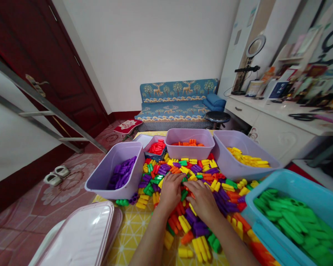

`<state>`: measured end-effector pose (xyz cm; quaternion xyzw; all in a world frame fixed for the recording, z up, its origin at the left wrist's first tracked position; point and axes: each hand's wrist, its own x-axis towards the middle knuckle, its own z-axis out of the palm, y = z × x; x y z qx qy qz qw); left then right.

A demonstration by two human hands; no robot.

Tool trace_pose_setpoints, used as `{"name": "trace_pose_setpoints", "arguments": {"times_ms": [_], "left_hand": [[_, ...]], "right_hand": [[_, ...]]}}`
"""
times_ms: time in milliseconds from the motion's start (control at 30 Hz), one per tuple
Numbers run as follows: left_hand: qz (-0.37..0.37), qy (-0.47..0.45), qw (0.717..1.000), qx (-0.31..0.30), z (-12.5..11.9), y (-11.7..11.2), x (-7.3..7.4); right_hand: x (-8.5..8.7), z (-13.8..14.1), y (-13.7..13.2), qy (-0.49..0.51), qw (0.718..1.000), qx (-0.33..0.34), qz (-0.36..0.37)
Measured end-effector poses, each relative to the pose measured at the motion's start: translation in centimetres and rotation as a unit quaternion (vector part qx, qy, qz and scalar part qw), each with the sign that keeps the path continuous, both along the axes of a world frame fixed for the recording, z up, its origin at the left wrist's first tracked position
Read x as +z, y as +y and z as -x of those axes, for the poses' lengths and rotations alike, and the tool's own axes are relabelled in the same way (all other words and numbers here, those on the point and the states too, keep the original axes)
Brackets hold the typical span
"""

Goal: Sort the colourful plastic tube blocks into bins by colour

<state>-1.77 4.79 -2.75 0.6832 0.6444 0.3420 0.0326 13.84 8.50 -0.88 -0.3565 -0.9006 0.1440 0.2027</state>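
My left hand rests with its fingers stretched over a pile of small plastic tube-shaped pieces in red, orange, yellow, green and purple. Close beside it on the right, my right hand reaches over the same pile, fingers apart. Both touch or hover just above the pieces, and neither visibly holds one. Some fingertips are partly hidden among the pieces. Around the pile stand a tub of purple pieces, a small box of red ones, a tub of orange ones, a tub of yellow ones and a blue tub of green ones.
A yellow patterned tablecloth lies under everything. Pale lids are stacked at the front left. Beyond the table are a blue sofa, a round stool and a white dresser. A metal ladder leans at the left.
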Motion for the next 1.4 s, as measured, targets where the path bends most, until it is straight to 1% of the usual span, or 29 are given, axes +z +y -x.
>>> {"name": "trace_pose_setpoints", "arguments": {"times_ms": [133, 233, 300, 367, 433, 467, 500, 533, 567, 600, 633, 667, 700, 733, 767, 833, 867, 933, 967, 1000, 1033, 1067, 1100, 1133, 1167, 1200, 1233, 1300, 1400], "left_hand": [[0.003, 0.007, 1.0, 0.004, 0.0, -0.2, 0.1], [0.002, 0.0, 1.0, 0.009, 0.0, -0.5, 0.1], [0.006, -0.006, 1.0, 0.007, -0.1, -0.6, 0.3], [0.011, -0.008, 1.0, 0.002, -0.2, -0.7, 0.5], [0.017, -0.004, 1.0, -0.003, -0.3, -0.9, 0.7], [0.02, -0.002, 1.0, -0.005, -0.3, -0.9, 0.7], [0.025, -0.001, 1.0, -0.006, -0.3, -1.0, 0.8], [0.029, -0.002, 1.0, -0.007, -0.3, -1.0, 0.8], [0.032, -0.005, 0.999, -0.009, -0.3, -1.0, 0.8], [0.034, -0.01, 0.999, -0.01, -0.3, -1.0, 0.8], [0.035, -0.015, 0.999, -0.011, -0.2, -1.0, 0.8], [0.035, -0.02, 0.999, -0.01, -0.1, -0.9, 0.7], [0.035, -0.024, 0.999, -0.009, -0.1, -0.9, 0.6], [0.034, -0.027, 0.999, -0.006, 0.0, -0.8, 0.5], [0.034, -0.029, 0.999, -0.004, 0.0, -0.8, 0.4], [0.032, -0.028, 0.999, 0.0, 0.1, -0.6, 0.3], [0.031, -0.027, 0.999, 0.001, 0.0, -0.6, 0.3], [0.029, -0.022, 0.999, 0.006, 0.0, -0.6, 0.2], [0.028, -0.022, 0.999, 0.009, 0.0, -0.6, 0.2], [0.026, -0.024, 0.999, 0.014, 0.0, -0.6, 0.2], [0.024, -0.027, 0.999, 0.02, 0.0, -0.6, 0.2], [0.021, -0.032, 0.999, 0.028, 0.0, -0.6, 0.2], [0.018, -0.038, 0.998, 0.036, 0.0, -0.5, 0.1], [0.016, -0.043, 0.998, 0.044, 0.0, -0.5, 0.1], [0.014, -0.046, 0.998, 0.05, 0.0, -0.5, 0.0], [0.012, -0.047, 0.997, 0.055, 0.1, -0.5, -0.1], [0.011, -0.047, 0.997, 0.058, 0.1, -0.4, -0.1], [0.009, -0.044, 0.997, 0.059, 0.1, -0.4, -0.2], [0.011, -0.039, 0.998, 0.057, 0.1, -0.5, -0.1]], "right_hand": [[-0.1, 0.5, -0.1, -0.036, 0.999, -0.003, -0.024], [-0.1, 0.6, -0.3, -0.019, 0.999, -0.006, -0.028], [-0.1, 0.4, -0.2, 0.024, 0.999, -0.013, -0.027], [0.0, -0.1, 0.1, 0.089, 0.996, -0.02, -0.021], [0.2, -0.7, 0.4, 0.173, 0.985, -0.027, 0.006], [0.4, -1.0, 0.5, 0.22, 0.974, -0.035, 0.028], [0.6, -1.3, 0.5, 0.273, 0.959, -0.05, 0.056], [0.9, -1.6, 0.5, 0.329, 0.937, -0.073, 0.088], [1.3, -1.8, 0.3, 0.39, 0.907, -0.105, 0.118], [1.8, -2.1, 0.1, 0.457, 0.867, -0.142, 0.137], [2.4, -2.4, -0.2, 0.527, 0.819, -0.176, 0.141], [3.1, -2.7, -0.4, 0.592, 0.769, -0.201, 0.13], [3.8, -3.0, -0.7, 0.644, 0.726, -0.215, 0.11], [4.6, -3.3, -0.9, 0.676, 0.698, -0.217, 0.088], [5.2, -3.6, -1.0, 0.688, 0.689, -0.215, 0.075], [5.9, -4.0, -1.0, 0.681, 0.698, -0.207, 0.077], [5.9, -4.0, -0.8, 0.674, 0.705, -0.203, 0.088], [5.2, -3.9, -0.2, 0.663, 0.713, -0.198, 0.109], [4.5, -3.7, 0.2, 0.647, 0.727, -0.197, 0.12], [3.7, -3.5, 0.8, 0.617, 0.75, -0.201, 0.126], [2.7, -3.3, 1.5, 0.57, 0.784, -0.211, 0.123], [1.7, -3.2, 2.2, 0.504, 0.829, -0.211, 0.119], [0.8, -3.1, 3.0, 0.426, 0.874, -0.21, 0.099], [-0.1, -3.0, 3.7, 0.352, 0.912, -0.206, 0.056], [-0.9, -2.9, 4.3, 0.281, 0.94, -0.193, 0.017], [-1.5, -2.9, 4.8, 0.212, 0.959, -0.188, -0.012], [-2.0, -2.9, 5.2, 0.148, 0.97, -0.187, -0.034], [-2.5, -2.9, 5.7, 0.042, 0.978, -0.197, -0.051], [-2.5, -2.9, 5.9, -0.043, 0.976, -0.203, -0.069]]}}
